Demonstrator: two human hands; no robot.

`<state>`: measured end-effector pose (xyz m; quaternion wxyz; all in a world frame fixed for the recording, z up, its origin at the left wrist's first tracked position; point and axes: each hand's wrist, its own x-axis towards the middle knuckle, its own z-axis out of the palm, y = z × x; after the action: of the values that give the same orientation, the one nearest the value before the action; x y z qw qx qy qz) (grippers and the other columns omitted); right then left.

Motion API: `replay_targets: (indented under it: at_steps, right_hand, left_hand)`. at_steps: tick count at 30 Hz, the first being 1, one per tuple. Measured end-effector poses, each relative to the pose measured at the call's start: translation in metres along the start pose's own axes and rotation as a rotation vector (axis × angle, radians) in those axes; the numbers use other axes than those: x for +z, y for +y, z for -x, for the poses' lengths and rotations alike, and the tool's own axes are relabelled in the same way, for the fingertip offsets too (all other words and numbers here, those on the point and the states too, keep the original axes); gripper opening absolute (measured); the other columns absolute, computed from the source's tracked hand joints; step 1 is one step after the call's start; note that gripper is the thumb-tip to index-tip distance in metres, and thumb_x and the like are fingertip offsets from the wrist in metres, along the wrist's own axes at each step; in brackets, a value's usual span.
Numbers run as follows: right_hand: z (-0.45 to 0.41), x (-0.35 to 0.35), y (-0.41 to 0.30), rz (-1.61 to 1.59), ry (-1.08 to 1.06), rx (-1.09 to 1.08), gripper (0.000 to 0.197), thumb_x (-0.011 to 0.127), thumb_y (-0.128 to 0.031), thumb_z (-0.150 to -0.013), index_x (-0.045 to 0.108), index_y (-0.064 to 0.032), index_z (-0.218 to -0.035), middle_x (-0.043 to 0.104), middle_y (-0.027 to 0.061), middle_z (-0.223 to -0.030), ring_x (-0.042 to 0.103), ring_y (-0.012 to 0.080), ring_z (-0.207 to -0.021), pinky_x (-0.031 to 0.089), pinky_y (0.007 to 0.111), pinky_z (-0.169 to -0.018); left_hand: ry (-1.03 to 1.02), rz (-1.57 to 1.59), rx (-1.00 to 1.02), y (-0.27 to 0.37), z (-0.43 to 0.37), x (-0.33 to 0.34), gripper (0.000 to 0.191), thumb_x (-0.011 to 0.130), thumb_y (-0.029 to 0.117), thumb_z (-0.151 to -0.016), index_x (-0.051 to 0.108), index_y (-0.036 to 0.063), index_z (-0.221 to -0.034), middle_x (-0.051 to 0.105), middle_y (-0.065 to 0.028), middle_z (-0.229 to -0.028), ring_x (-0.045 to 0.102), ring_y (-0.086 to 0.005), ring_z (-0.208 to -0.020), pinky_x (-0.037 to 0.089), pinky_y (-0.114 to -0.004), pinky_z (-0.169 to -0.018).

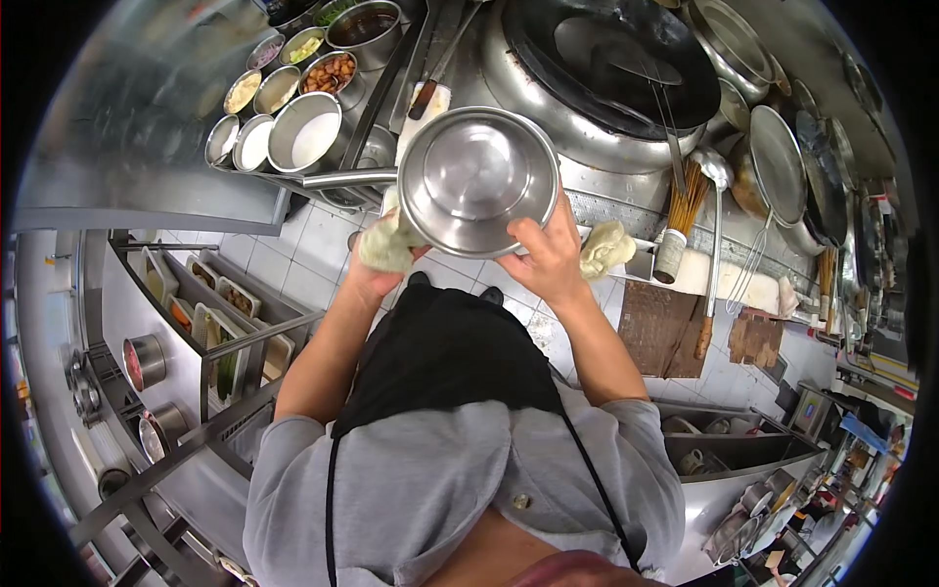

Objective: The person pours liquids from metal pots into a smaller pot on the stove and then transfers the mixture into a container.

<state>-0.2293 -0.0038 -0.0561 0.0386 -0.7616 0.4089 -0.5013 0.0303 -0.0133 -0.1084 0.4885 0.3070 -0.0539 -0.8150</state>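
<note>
A stainless steel bowl (480,172) is held up in front of me, its round shiny face turned to my view. My right hand (546,253) grips its right rim, with a digit reaching over the edge. My left hand (381,271) holds a folded, pale greenish cloth (387,246) at the bowl's lower left edge. Whether that hand also bears the bowl's weight is hidden. Behind the bowl, a large black wok (543,66) rests on a round steel burner ring (587,150), with a wire-handled skimmer (669,121) lying in it.
Several steel pots of ingredients (304,136) stand at the left. To the right are a bamboo wok brush (686,198), a long-handled ladle (711,242), a mesh strainer (776,165) and another crumpled cloth (607,248). A drawer with food trays (227,323) stands at my left.
</note>
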Motion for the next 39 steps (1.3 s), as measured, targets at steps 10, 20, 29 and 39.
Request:
replay_targets:
  at_steps: [10,20,29,39]
  right_hand:
    - [0.004,0.027,0.038,0.004,-0.108,0.242,0.034,0.082,-0.011,-0.061,0.055,-0.0048,-0.08,0.032,0.0333,-0.14,0.047,0.0481,-0.117,0.047,0.045,-0.089]
    - [-0.005,0.046,0.049,0.258,-0.457,0.57,0.047,0.078,-0.026,-0.073,0.059,-0.0074,-0.112,0.057,0.0273,-0.114,0.061,0.0414,-0.093,0.051,0.044,-0.076]
    - [-0.147,0.091,0.027,0.075,-0.419,0.704,0.04,0.067,-0.031,-0.085,0.063,-0.0016,-0.112,0.069,0.0199,-0.095,0.069,0.0314,-0.083,0.053,0.04,-0.075]
    - [-0.191,0.09,0.011,0.318,-0.186,0.732,0.036,0.045,-0.033,-0.098,0.064,-0.0037,-0.106,0.065,0.0244,-0.093,0.062,0.0436,-0.087,0.049,0.048,-0.075]
  left_hand:
    - [-0.078,-0.117,-0.086,0.015,-0.008,-0.014,0.04,0.053,0.017,-0.092,0.049,-0.0045,-0.125,0.065,-0.0158,-0.092,0.067,-0.0239,-0.072,0.06,-0.036,-0.058]
    - [-0.116,-0.343,-0.112,0.085,-0.009,-0.007,0.038,0.063,0.019,-0.085,0.057,-0.0021,-0.117,0.065,-0.008,-0.084,0.065,-0.0154,-0.07,0.056,-0.028,-0.064]
    - [-0.27,-0.458,-0.119,0.197,0.01,-0.022,0.035,0.069,0.022,-0.083,0.062,-0.002,-0.107,0.066,-0.0068,-0.083,0.065,-0.0133,-0.073,0.054,-0.026,-0.066]
    - [-0.255,-0.67,-0.059,0.26,-0.007,-0.075,0.048,0.073,0.042,-0.072,0.066,-0.0046,-0.079,0.063,-0.009,-0.073,0.055,-0.014,-0.063,0.04,-0.025,-0.058]
